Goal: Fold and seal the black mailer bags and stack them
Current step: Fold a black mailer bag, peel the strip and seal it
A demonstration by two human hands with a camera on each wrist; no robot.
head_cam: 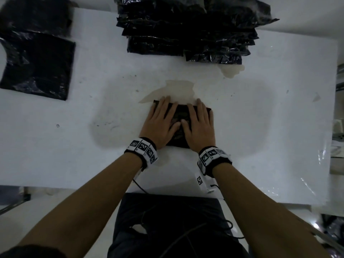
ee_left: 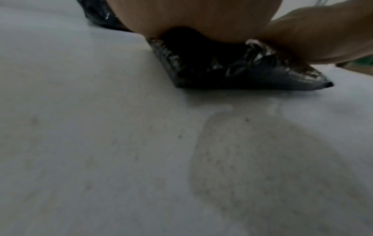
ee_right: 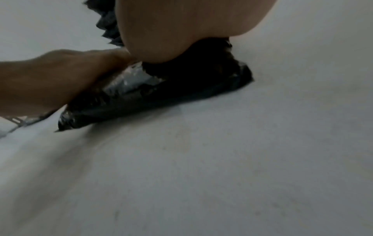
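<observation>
A folded black mailer bag (head_cam: 180,116) lies flat on the white table (head_cam: 260,118) in front of me. My left hand (head_cam: 161,121) presses on its left half with straight fingers, palm down. Beside it, my right hand (head_cam: 200,123) presses flat on the right half, thumbs almost touching. In the left wrist view the bag (ee_left: 232,75) shows under my palm (ee_left: 201,17). The right wrist view shows the bag's thick folded edge (ee_right: 161,99) under the heel of my right hand (ee_right: 181,24). A tall stack of black mailer bags (head_cam: 191,28) stands at the back.
Flat black bags (head_cam: 37,62) lie at the far left of the table. Two pale release strips (head_cam: 178,90) (head_cam: 232,70) lie beyond my fingers and near the stack. The table's near edge (head_cam: 74,189) runs just before my lap; clutter stands off its right side.
</observation>
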